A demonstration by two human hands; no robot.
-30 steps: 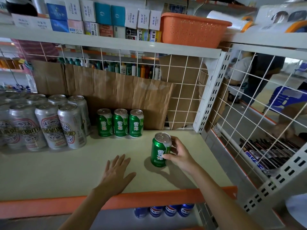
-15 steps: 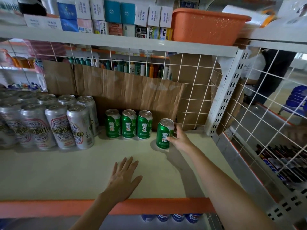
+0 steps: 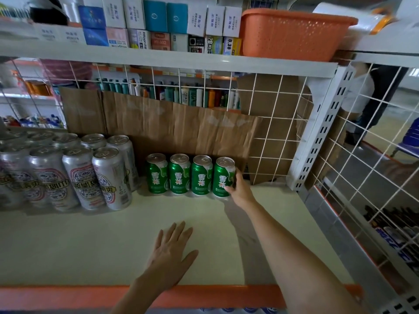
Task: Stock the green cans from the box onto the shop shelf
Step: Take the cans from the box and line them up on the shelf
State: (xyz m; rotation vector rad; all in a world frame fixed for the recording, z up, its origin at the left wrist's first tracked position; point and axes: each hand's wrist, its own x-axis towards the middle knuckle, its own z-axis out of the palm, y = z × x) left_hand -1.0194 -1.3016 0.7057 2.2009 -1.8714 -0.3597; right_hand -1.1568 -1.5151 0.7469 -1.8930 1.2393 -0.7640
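The right hand (image 3: 240, 189) curls round a green can (image 3: 223, 176) at centre frame, apparently seating it to extend the row of three green cans (image 3: 180, 174) just beside it. The can stands upright, long axis vertical, label forward. The left hand (image 3: 170, 252) lies flat on the shelf (image 3: 90, 245), fingers straight, probably bracing.

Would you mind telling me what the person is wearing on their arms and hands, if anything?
Nothing shows: the left hand and right hand are bare, with no gloves, rings or watch in view. The left forearm and right forearm are uncovered to the frame's lower edge; no sleeve is visible.
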